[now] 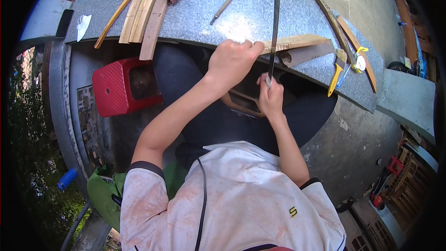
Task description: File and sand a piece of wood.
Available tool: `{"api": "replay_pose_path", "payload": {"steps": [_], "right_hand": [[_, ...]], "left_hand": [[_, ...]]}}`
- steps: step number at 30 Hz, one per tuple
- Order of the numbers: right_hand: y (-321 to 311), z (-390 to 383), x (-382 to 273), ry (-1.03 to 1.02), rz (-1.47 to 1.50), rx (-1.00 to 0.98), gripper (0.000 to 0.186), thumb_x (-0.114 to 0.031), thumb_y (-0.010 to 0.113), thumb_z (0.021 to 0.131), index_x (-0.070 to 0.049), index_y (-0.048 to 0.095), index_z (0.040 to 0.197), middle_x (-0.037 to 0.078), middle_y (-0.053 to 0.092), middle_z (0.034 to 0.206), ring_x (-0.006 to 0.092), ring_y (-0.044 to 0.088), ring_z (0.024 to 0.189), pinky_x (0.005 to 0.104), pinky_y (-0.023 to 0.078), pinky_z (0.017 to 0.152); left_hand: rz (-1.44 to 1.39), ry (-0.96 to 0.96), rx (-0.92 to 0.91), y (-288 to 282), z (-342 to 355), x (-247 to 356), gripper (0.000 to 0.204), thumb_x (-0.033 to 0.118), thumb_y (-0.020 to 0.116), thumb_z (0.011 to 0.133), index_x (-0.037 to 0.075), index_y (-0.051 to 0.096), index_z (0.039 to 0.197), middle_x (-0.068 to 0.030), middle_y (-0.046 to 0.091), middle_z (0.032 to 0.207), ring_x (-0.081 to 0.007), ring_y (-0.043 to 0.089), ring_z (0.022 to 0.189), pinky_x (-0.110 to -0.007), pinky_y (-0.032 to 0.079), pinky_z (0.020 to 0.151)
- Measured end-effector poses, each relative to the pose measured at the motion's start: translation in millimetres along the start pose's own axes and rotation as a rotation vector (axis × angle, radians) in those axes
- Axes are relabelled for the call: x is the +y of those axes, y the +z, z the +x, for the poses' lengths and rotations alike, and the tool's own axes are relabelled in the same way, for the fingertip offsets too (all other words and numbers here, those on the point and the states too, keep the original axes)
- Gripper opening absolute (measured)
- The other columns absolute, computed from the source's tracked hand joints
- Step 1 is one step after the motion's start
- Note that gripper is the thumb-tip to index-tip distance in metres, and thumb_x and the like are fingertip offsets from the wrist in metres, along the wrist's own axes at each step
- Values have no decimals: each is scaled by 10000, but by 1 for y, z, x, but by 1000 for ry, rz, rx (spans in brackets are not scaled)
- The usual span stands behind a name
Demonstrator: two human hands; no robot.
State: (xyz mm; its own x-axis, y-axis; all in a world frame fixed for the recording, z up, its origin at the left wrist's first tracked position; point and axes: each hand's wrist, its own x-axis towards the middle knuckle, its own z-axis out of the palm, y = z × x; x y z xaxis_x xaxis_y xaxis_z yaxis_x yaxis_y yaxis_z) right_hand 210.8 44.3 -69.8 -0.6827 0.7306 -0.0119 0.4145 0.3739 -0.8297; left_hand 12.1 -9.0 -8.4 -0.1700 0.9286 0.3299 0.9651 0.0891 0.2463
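My left hand point(234, 62) is closed on the near end of a pale wooden strip point(302, 41), which lies at the front edge of the speckled grey stone table point(102, 11), over a grey-brown wood piece point(313, 53). My right hand point(272, 93), just below the table edge, grips the lower end of a long, dark, narrow blade point(275, 23), which stands across the pale strip, pointing away from me. A slim wooden-handled tool point(224, 7) lies beyond my hands.
Wood strips point(154, 28), a curved stick point(118, 14), a white mask point(83, 25) and a black phone point(64, 23) lie left. A yellow paintbrush point(334, 79) and long boards point(367, 65) lie right. A red plastic stool point(111, 86) stands below the table beside my legs.
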Motion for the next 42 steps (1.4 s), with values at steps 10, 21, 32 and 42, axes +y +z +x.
{"api": "replay_pose_path", "payload": {"steps": [10, 21, 32, 42], "right_hand": [[-4, 5, -12, 11, 20, 32, 140, -61, 561, 1070, -2, 658, 988, 202, 669, 762, 410, 727, 713, 460, 527, 639], [-9, 3, -6, -10, -2, 24, 149, -94, 563, 1069, -7, 669, 1011, 207, 689, 785, 441, 732, 758, 476, 537, 652], [-13, 4, -25, 64, 3, 11, 203, -126, 557, 1085, -14, 670, 959, 230, 674, 777, 463, 717, 767, 494, 519, 651], [-9, -11, -28, 205, -102, -37, 290, -232, 510, 1110, -53, 659, 938, 226, 677, 757, 493, 706, 806, 560, 519, 722]], "left_hand": [[7, 43, 39, 3, -4, 2, 82, 111, 715, 897, 103, 660, 957, -61, 675, 732, -270, 719, 628, -400, 558, 596], [0, 51, 5, 2, 0, 0, 79, 98, 712, 894, 101, 665, 958, -62, 681, 742, -271, 730, 644, -383, 561, 601], [-29, 14, -20, 0, 3, -4, 100, 162, 738, 945, 97, 663, 957, -80, 695, 738, -299, 729, 636, -416, 567, 579], [-246, -163, -179, -16, 30, -31, 284, 342, 719, 1024, 62, 672, 1022, -208, 699, 728, -468, 707, 739, -563, 552, 671]]}}
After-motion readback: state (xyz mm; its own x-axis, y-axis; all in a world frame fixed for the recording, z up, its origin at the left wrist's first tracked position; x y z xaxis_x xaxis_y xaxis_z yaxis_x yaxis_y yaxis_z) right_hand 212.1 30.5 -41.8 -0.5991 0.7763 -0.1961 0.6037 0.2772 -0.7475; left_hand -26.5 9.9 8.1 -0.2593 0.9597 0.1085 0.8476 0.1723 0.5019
